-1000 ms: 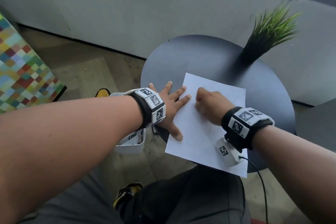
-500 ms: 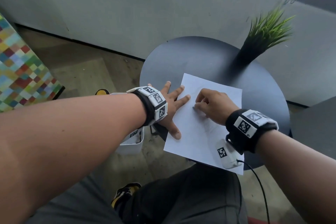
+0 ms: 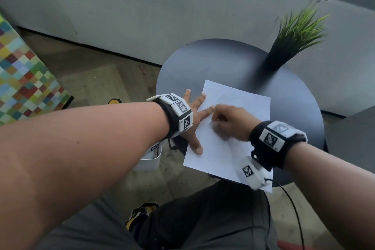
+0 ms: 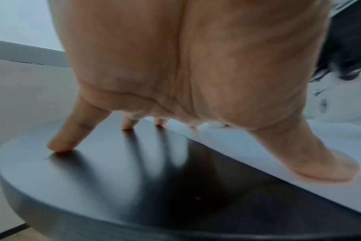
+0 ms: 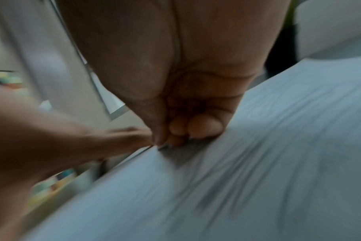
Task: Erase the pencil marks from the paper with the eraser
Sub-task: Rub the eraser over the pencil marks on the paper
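Head view: a white sheet of paper [image 3: 233, 128] lies on a round dark tabletop [image 3: 223, 61], with its near edge hanging past the rim towards the person's lap.

Left hand [image 3: 191, 119]: spread wide and flat, holding nothing. In the left wrist view the little fingertip [image 4: 60, 145] is planted on the bare tabletop, while the thumb [image 4: 328, 169] presses on the paper's left margin. In the head view the index finger also reaches onto the sheet.

Right hand [image 3: 229, 123]: curled, bunched fingers [image 5: 204, 127] pressed down on the paper, just beside the left index fingertip. The hand is motion-blurred in both the head and right wrist views. The eraser is not distinguishable; a dark edge shows under the fingertips, but I cannot tell what it is, nor confirm what the hand holds.

Pencil marks [image 3: 225, 97]: faint grey lines on the sheet beyond the right hand, very pale.

Surroundings: a potted grass plant [image 3: 292, 40] in a dark vase stands at the far right of the tabletop, well apart from the paper. A white bin [image 3: 149, 160] sits on the floor below the left wrist.
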Demonstrator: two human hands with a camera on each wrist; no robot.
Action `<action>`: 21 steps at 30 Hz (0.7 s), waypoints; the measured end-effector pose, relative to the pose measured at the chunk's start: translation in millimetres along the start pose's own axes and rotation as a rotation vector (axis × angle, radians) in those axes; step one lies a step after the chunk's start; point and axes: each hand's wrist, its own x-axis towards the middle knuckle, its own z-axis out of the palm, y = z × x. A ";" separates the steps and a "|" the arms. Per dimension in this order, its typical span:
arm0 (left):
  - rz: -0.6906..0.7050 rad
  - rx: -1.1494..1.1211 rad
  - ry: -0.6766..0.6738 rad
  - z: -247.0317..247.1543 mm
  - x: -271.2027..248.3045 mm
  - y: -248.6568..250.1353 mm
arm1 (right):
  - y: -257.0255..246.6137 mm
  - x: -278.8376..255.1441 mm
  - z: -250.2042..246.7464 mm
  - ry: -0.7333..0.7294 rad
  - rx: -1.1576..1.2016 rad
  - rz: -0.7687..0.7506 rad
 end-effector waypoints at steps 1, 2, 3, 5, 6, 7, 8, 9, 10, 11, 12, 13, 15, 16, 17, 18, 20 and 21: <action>-0.001 0.006 -0.004 -0.5 1.0 0.2 | 7.7 6.4 -4.8 0.112 0.003 0.108; 0.000 0.008 -0.007 -0.9 1.2 0.6 | 12.8 10.1 -5.3 0.210 0.003 0.192; 0.001 0.008 -0.007 -0.7 1.2 0.9 | 12.1 9.7 -1.3 0.252 -0.006 0.209; 0.002 -0.003 0.005 1.2 1.2 0.4 | -0.1 3.9 12.1 0.149 -0.028 0.060; 0.005 -0.012 0.013 2.2 1.6 0.2 | -7.4 -2.7 17.3 0.043 -0.025 -0.039; 0.007 -0.015 0.018 2.9 1.6 0.2 | -9.1 -6.9 18.3 -0.051 -0.012 -0.097; 0.006 -0.010 0.015 3.1 1.9 0.2 | -7.0 -6.9 13.8 -0.077 -0.010 -0.095; 0.002 0.002 0.010 2.6 2.4 0.9 | -1.2 -1.8 7.8 -0.023 -0.015 -0.032; -0.003 0.015 0.003 1.7 2.8 1.1 | 6.0 3.4 1.6 0.083 -0.009 0.048; -0.005 0.022 -0.003 1.0 3.1 1.4 | 11.6 6.6 -0.5 0.191 -0.016 0.122; -0.006 0.024 -0.004 0.6 2.9 2.0 | 12.2 5.6 1.2 0.245 -0.033 0.146; -0.006 0.021 0.000 0.4 3.3 1.8 | 7.2 2.0 4.1 0.225 -0.051 0.099; -0.001 0.008 0.011 0.9 3.3 1.8 | -6.1 -7.8 15.3 0.040 -0.085 -0.098; 0.001 0.009 0.013 0.2 3.4 2.4 | -7.7 -12.0 16.7 -0.038 -0.094 -0.162; 0.000 0.019 0.009 -1.0 3.2 3.6 | -5.4 -12.3 12.7 -0.051 -0.088 -0.151; -0.004 0.033 0.001 -2.4 2.9 5.4 | 1.0 -7.9 7.0 0.006 -0.072 -0.070; -0.017 0.053 -0.012 -5.0 2.7 8.0 | 14.9 1.1 0.4 0.200 -0.062 0.123; -0.020 0.056 -0.017 -5.5 1.9 8.6 | 15.7 0.9 3.3 0.239 -0.082 0.152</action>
